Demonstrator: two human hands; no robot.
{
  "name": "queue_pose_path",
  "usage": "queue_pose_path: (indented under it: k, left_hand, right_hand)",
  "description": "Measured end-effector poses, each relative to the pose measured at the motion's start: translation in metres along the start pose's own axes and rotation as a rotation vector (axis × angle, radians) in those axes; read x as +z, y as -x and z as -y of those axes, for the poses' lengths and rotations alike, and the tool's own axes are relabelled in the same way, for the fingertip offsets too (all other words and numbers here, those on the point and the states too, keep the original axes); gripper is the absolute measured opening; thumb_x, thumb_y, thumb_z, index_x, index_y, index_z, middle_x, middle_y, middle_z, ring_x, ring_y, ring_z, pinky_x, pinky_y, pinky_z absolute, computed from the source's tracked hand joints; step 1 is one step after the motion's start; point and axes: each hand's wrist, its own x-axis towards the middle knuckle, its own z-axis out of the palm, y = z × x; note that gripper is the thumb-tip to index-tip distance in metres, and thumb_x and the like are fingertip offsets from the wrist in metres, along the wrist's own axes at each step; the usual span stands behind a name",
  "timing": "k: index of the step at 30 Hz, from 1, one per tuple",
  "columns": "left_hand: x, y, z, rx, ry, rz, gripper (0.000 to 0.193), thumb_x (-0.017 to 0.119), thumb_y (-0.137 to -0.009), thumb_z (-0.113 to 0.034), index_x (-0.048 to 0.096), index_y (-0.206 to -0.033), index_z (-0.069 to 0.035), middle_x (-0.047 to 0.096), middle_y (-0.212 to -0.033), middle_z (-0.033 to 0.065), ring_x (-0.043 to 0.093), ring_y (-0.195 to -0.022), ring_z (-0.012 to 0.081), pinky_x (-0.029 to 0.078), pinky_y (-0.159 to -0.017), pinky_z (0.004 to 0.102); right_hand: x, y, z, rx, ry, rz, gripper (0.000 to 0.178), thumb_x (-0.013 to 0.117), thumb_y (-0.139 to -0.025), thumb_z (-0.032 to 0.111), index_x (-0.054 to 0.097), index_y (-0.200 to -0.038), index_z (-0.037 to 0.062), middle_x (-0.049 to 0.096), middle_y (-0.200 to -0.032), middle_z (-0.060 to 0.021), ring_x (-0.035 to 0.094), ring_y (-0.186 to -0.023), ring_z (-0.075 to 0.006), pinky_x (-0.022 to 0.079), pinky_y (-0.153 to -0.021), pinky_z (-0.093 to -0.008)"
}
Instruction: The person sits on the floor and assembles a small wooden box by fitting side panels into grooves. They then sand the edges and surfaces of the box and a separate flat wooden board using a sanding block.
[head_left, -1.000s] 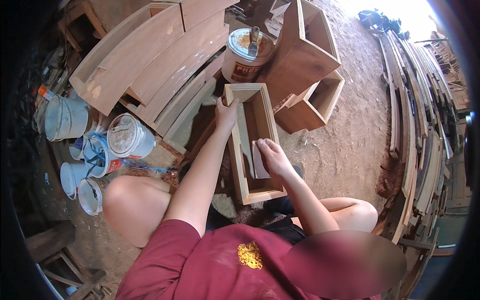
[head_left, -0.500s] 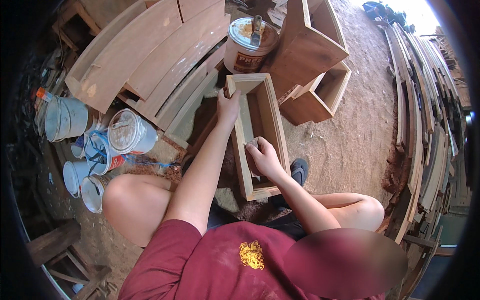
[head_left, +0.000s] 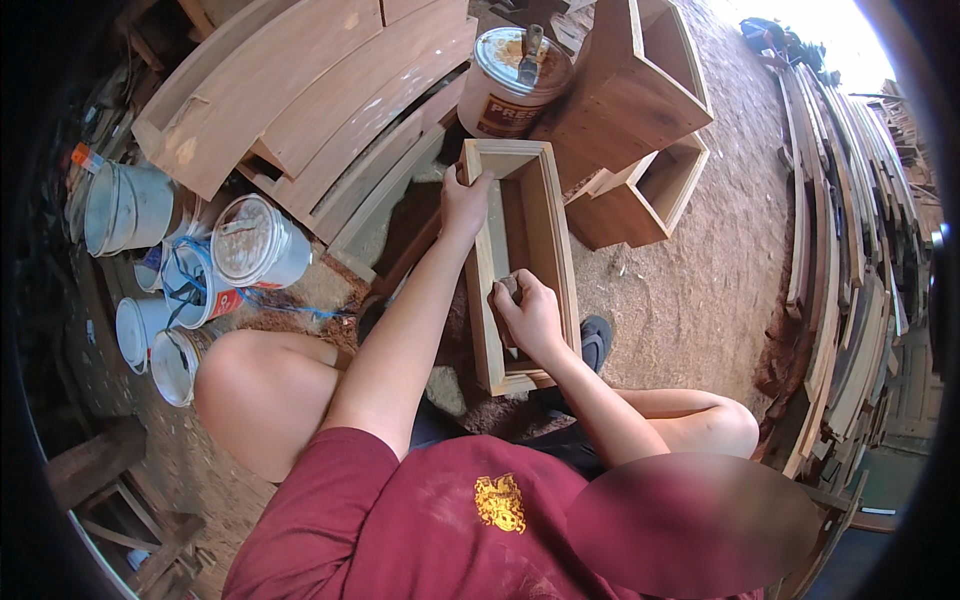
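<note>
— Sitting low on the dusty floor (head_left: 700, 300), the person has a long open wooden box (head_left: 545, 215) lying straight ahead, between the knees. Which hand is closer in?

— The right hand (head_left: 530, 315), at about six o'clock on the box. It is curled shut around a small dark block (head_left: 510, 287), likely a sanding pad, pressed against the inside of the left wall near the box's near end.

— And the other?

— The left hand (head_left: 465, 205) reaches further, to about eleven o'clock, fingers wrapped over the top of that same left wall close to the far corner, steadying it.

— How does the box run?

— Its long side points from six to twelve o'clock, away from the body, so the wall under the block stretches ahead of the right hand toward the left one.

— What lies beyond?

— White buckets (head_left: 255, 245) at nine o'clock, a lidded tin (head_left: 515, 85) at twelve, curved boards (head_left: 300, 90) at eleven, and two more boxes (head_left: 640, 130) at one o'clock.
</note>
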Motion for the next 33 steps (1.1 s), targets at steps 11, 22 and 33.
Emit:
queue_pose_path:
  k: [11, 22, 33]
  left_hand:
    - [0.002, 0.006, -0.005, -0.008, 0.019, -0.067, 0.07, 0.071, -0.091, -0.043, 0.051, -0.136, 0.006, 0.064, -0.128, 0.0254, 0.063, -0.12, 0.0351, 0.047, -0.103, 0.0417]
    - [0.002, -0.001, 0.009, 0.015, 0.117, -0.086, 0.067, 0.063, -0.098, -0.049, 0.054, -0.133, 0.008, 0.066, -0.123, 0.0229, 0.064, -0.116, 0.0319, 0.048, -0.101, 0.0406]
    - [0.002, 0.004, 0.002, -0.009, 0.138, -0.086, 0.067, 0.063, -0.097, -0.049, 0.054, -0.131, 0.008, 0.067, -0.12, 0.0212, 0.065, -0.112, 0.0301, 0.049, -0.098, 0.0393]
  right_hand:
    - [0.009, -0.001, -0.005, -0.167, 0.128, -0.048, 0.022, 0.062, -0.097, 0.018, 0.052, -0.093, -0.0006, 0.065, -0.076, -0.0251, 0.066, -0.074, -0.0466, 0.051, -0.066, -0.0496]
    - [0.006, 0.004, 0.002, -0.127, 0.317, 0.052, 0.025, 0.056, -0.099, 0.024, 0.048, -0.11, 0.004, 0.067, -0.076, -0.0276, 0.067, -0.077, -0.0486, 0.051, -0.066, -0.0586]
    - [0.005, 0.021, -0.002, -0.066, 0.124, -0.043, 0.023, 0.062, -0.097, 0.02, 0.054, -0.089, 0.0, 0.064, -0.076, -0.0269, 0.065, -0.075, -0.0472, 0.049, -0.065, -0.0535]
